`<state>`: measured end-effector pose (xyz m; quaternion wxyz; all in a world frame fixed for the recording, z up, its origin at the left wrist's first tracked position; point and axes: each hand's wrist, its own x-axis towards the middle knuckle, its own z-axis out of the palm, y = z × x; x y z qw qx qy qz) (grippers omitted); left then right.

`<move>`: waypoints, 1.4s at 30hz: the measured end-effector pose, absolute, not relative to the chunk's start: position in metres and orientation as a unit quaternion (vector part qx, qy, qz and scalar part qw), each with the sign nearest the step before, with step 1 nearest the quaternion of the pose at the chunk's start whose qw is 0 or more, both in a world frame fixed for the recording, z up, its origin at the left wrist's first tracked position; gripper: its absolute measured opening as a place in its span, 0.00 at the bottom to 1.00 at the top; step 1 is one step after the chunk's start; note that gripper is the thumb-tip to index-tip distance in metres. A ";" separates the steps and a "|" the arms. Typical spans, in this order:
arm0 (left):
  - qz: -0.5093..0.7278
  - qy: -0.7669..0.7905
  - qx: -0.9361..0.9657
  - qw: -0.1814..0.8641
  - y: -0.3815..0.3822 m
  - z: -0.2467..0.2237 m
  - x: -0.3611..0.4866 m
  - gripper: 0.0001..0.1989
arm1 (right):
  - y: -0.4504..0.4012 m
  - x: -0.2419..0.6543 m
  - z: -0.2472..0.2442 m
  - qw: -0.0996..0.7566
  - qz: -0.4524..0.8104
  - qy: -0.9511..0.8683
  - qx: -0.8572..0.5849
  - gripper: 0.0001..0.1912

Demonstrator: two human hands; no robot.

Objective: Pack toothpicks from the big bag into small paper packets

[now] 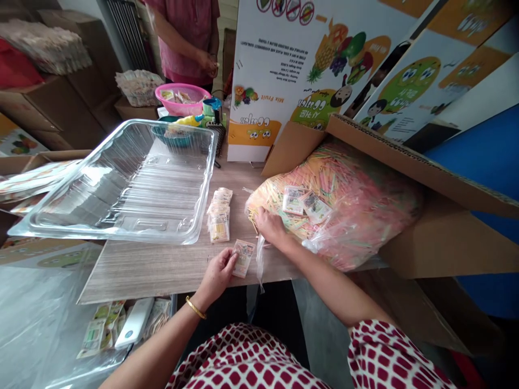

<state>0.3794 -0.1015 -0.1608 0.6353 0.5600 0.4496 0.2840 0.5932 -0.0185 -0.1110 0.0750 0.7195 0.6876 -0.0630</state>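
Note:
My left hand point(217, 278) rests on the wood-grain table point(162, 270), its fingers on the edge of a small printed sachet with serrated edges point(243, 258). A loose stack of similar sachets point(219, 216) lies just beyond it. My right hand point(271, 226) presses into the rim of a large clear bag of pastel sachets point(344, 205), and its fingertips are hidden among them. Two sachets point(304, 202) lie on the bag's top near that hand. A large empty clear plastic tray point(121, 183) sits left of the stack.
The bag sits in an open cardboard box point(438, 237) at right, below large printed fruit-design cartons point(292, 70). A person in a pink top point(182, 38) stands across the table near a pink basket point(182, 100). Cardboard boxes stand at left; plastic sheeting lies at lower left.

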 end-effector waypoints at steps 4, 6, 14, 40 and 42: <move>0.290 0.448 0.548 0.644 -0.102 -0.159 0.381 0.23 | -0.014 0.606 -0.103 0.015 -0.095 0.649 0.755 0.20; 0.292 0.454 0.541 0.645 -0.102 -0.156 0.381 0.23 | -0.012 0.613 -0.101 -0.037 -0.118 0.636 0.762 0.20; 0.284 0.454 0.544 0.646 -0.100 -0.159 0.381 0.24 | -0.015 0.622 -0.091 -0.359 -0.345 0.526 0.690 0.10; 0.370 0.466 0.345 0.725 -0.090 -0.144 0.385 0.29 | -0.039 0.620 -0.095 -0.387 -0.656 0.371 0.531 0.22; 0.404 0.476 0.338 0.704 -0.085 -0.140 0.390 0.29 | -0.043 0.620 -0.092 -0.366 -0.673 0.385 0.514 0.23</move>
